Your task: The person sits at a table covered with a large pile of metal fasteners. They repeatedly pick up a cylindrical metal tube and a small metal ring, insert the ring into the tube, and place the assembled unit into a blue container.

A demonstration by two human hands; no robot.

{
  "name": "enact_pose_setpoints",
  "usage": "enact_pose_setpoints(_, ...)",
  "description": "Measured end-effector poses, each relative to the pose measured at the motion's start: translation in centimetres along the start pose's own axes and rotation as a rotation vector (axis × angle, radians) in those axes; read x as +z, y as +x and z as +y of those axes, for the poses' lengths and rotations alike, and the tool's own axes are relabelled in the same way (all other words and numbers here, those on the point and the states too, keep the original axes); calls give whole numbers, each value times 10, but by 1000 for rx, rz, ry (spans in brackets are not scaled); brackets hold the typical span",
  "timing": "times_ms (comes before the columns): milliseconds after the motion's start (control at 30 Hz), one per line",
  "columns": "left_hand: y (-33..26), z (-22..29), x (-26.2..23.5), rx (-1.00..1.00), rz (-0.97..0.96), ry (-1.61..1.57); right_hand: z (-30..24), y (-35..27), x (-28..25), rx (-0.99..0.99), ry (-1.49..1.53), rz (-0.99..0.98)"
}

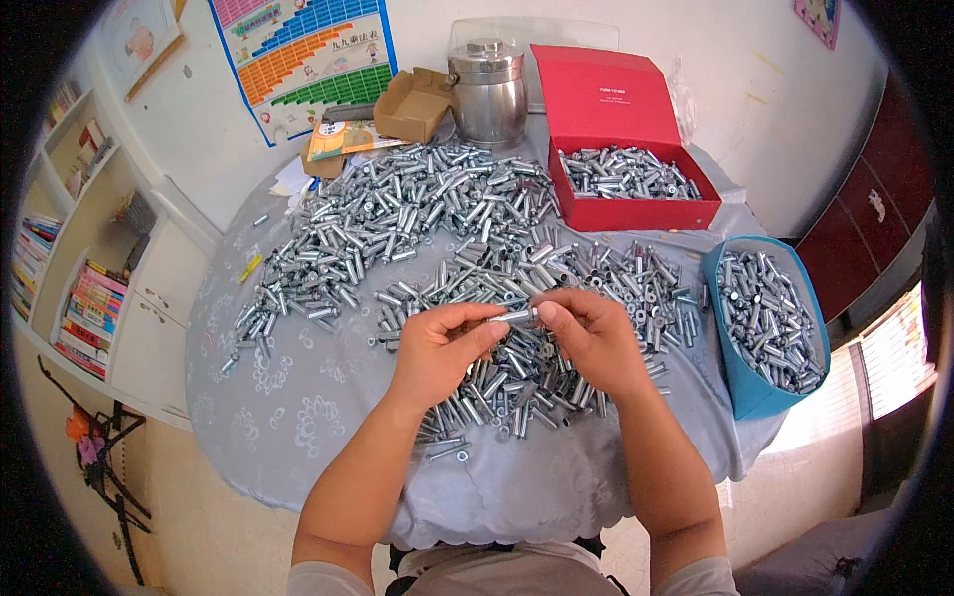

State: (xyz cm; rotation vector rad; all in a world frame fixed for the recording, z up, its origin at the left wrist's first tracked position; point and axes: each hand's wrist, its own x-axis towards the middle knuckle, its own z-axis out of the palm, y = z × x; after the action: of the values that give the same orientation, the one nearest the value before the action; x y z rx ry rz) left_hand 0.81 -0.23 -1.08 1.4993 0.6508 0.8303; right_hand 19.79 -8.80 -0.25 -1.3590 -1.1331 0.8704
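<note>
Between my two hands, above the near pile, is a short silver anchor bolt (pixel 515 318), lying roughly level. My left hand (pixel 437 350) pinches its left end between thumb and fingers. At the other end, the thumb and curled fingers of my right hand (pixel 598 336) are closed on it; its right tip is partly hidden by them. Below and around both hands spreads a near pile of loose metal bolts, sleeves and nuts (pixel 517 382). Behind it lies a larger heap of similar silver anchor bolts (pixel 397 214).
A red lidded box (pixel 636 214) and a blue fabric bin (pixel 770 399), both full of metal pieces, stand at the right. A steel canister (pixel 489 94) and an open cardboard box (pixel 409 107) are at the back. A grey cloth covers the round table (pixel 288 437).
</note>
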Motion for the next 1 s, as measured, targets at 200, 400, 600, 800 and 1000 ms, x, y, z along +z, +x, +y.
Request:
enact_pose_setpoints(200, 0, -4, 0, 26, 7, 0, -4, -3, 5, -68, 86, 16)
enact_pose_setpoints(400, 1, -7, 0, 34, 8, 0, 6, 0, 0, -159, -12, -20)
enact_pose_setpoints(600, 0, -6, 1, 24, 16, -22, 5, -2, -1, -52, 11, -40)
enact_pose_setpoints(800, 1, -8, 2, 30, 32, -45, 5, -1, -1, -26, 9, -47)
enact_pose_setpoints(1000, 0, -7, 2, 18, 27, -56, 7, 0, 0, 40, 43, -65)
